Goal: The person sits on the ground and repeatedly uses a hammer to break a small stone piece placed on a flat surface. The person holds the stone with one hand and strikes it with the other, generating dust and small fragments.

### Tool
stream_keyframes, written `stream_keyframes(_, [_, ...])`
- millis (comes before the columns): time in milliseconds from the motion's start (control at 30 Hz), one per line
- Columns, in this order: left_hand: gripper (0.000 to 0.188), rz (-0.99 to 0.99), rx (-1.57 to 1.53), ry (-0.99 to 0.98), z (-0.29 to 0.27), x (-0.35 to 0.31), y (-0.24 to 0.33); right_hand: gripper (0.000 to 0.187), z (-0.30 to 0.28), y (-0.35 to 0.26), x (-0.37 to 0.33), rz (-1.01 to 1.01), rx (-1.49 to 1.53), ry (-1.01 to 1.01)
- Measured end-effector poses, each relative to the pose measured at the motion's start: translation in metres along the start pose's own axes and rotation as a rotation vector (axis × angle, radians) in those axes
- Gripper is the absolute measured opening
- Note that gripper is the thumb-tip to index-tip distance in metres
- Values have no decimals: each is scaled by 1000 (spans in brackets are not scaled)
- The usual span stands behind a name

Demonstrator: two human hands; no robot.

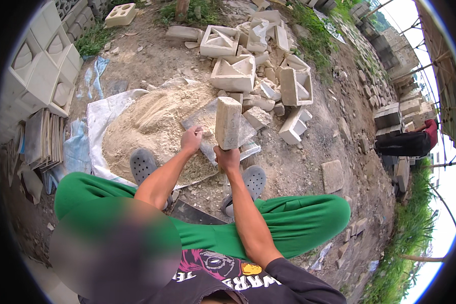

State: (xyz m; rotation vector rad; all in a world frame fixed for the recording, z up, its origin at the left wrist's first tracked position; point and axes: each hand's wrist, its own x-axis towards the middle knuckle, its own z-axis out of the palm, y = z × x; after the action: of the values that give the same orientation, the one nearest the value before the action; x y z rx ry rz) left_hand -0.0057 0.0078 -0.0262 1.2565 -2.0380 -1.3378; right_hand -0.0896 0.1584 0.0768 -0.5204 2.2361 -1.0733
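Observation:
My right hand (227, 158) is closed in a fist around the lower end of what looks like a mallet, with a pale, dusty, rectangular block head (228, 121) standing upright above it. Closed fingers on my left hand (191, 140) are over the edge of a flat grey slab (245, 133); whatever they hold is too small to make out. Pale crumbs and dust lie on the slab between the hands. A heap of pale crushed stone (147, 124) spreads to the left on a white sheet (98, 119), between and beyond my feet.
Broken cast blocks (233, 73) and rubble are piled ahead. Pale moulded blocks (45, 55) are stacked at left, above leaning thin boards (43, 137). A flat stone (332, 176) lies at right. Farther right, a person in a red top (430, 134) bends near grey blocks (388, 119).

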Motion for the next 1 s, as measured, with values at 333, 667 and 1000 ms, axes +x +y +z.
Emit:
stream_keyframes(333, [22,133,228,-165,-9,-4,1,28,-3,-15,-9,56,18,-34])
stream_keyframes(667, [27,86,201,-28,-10,-7,-3,31,19,10,11,-137,-238,94])
stream_keyframes(1000, [28,157,285,-66,-15,-9,-2,33,-10,-23,-4,139,64,-29])
